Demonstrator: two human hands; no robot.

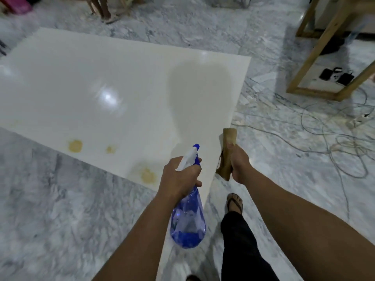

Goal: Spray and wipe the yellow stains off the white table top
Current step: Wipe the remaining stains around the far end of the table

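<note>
A white table top lies flat and fills the left and centre of the view. Three yellow stains mark its near edge: a large one, a small one and another close to my left hand. My left hand grips a blue spray bottle by its neck; the white and blue nozzle points up and away over the table. My right hand holds a folded brown cloth upright beside the table's right edge.
The marble floor surrounds the table. Tangled cables and a power strip lie on the right, by a wooden frame. Wooden legs stand at the far side. My leg and sandalled foot are below my right hand.
</note>
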